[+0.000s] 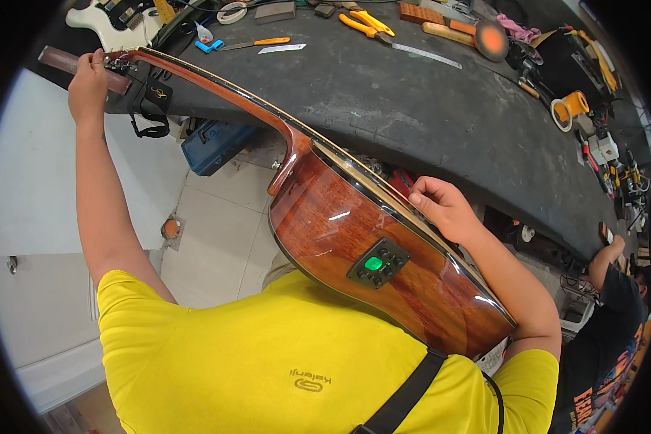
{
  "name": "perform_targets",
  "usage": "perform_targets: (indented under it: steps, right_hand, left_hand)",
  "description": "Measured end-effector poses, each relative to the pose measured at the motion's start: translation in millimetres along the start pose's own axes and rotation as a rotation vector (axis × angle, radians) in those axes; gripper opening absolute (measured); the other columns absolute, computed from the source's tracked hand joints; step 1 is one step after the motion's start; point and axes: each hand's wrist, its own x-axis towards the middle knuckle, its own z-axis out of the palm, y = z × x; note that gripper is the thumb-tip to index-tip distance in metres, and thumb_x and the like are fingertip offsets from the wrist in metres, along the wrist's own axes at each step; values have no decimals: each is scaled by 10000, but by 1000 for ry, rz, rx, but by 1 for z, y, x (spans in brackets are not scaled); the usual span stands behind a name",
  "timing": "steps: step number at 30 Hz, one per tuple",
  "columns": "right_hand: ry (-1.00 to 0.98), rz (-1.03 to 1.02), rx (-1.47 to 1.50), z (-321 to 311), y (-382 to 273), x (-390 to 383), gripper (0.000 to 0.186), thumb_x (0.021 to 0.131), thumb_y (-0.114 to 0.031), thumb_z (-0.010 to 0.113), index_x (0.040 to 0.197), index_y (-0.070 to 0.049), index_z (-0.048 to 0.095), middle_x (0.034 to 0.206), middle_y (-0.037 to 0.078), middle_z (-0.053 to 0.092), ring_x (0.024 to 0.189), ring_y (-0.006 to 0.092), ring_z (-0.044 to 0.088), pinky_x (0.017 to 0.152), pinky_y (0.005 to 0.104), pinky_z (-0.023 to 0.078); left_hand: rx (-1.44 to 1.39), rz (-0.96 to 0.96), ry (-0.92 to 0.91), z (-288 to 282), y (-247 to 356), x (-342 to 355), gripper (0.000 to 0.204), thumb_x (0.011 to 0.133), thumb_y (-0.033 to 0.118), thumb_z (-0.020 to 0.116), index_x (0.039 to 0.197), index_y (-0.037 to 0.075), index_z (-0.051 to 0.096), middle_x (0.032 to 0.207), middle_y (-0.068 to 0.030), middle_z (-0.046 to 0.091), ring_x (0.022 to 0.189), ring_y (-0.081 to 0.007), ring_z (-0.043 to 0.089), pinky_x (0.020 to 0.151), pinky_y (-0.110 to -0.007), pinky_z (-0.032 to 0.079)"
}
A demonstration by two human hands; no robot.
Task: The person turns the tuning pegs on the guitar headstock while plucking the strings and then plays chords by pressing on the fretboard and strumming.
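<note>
A glossy brown acoustic guitar (325, 224) lies across my lap and against my body, its neck pointing to the upper left. On its side is a black preamp panel (378, 262) with a lit green display. My left hand (88, 87) is closed at the headstock (123, 54), fingers pinched on a tuning peg; the peg itself is mostly covered. Over the strings by the guitar's top, my right hand (441, 206) has its fingers curled and thumb against the forefinger. Whatever it may pinch is hidden. My right forearm rests over the body's edge.
A dark workbench (412, 108) curves beyond the guitar, holding orange-handled pliers (369, 27), a steel ruler (427, 56) and a white electric guitar body (112, 29). Below sits a blue toolbox (213, 145). Another person (607, 311) in black works at the right.
</note>
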Motion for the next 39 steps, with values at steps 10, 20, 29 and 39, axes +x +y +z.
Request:
perform_targets:
  steps: [10, 20, 29, 39]
  right_hand:
    - [85, -71, -205, 5, -10, -2, 294, 985, -286, 705, 868, -27, 630, 730, 0, 597, 723, 86, 517, 669, 303, 462]
    - [45, -29, -54, 1, 1, -1, 419, 970, -260, 734, 716, -92, 446, 712, -21, 553, 711, 66, 457, 625, 279, 423]
    - [45, -61, -67, 1, 2, -1, 379, 965, -282, 738, 770, -92, 474, 737, -29, 561, 736, 65, 470, 644, 273, 425]
    - [31, -41, -35, 1, 1, -1, 372, 958, -305, 746, 782, -90, 498, 743, -34, 572, 732, 66, 477, 653, 277, 429]
  left_hand:
    - [134, 11, -214, -9, -30, 30, 490, 1033, 514, 462, 1135, 100, 703, 1064, -182, 735, 1005, -398, 688, 858, -457, 524]
    - [126, 44, -202, -1, -28, 33, 480, 1036, 511, 454, 1099, 92, 679, 1095, -207, 711, 1052, -441, 648, 866, -492, 513]
    - [136, 75, -206, 5, -39, 41, 487, 1042, 516, 443, 1106, 97, 684, 1106, -206, 705, 1051, -450, 643, 877, -501, 514]
    - [162, 65, -232, 6, -41, 48, 506, 1035, 535, 448, 1138, 110, 703, 1125, -194, 708, 1062, -430, 654, 895, -480, 517]
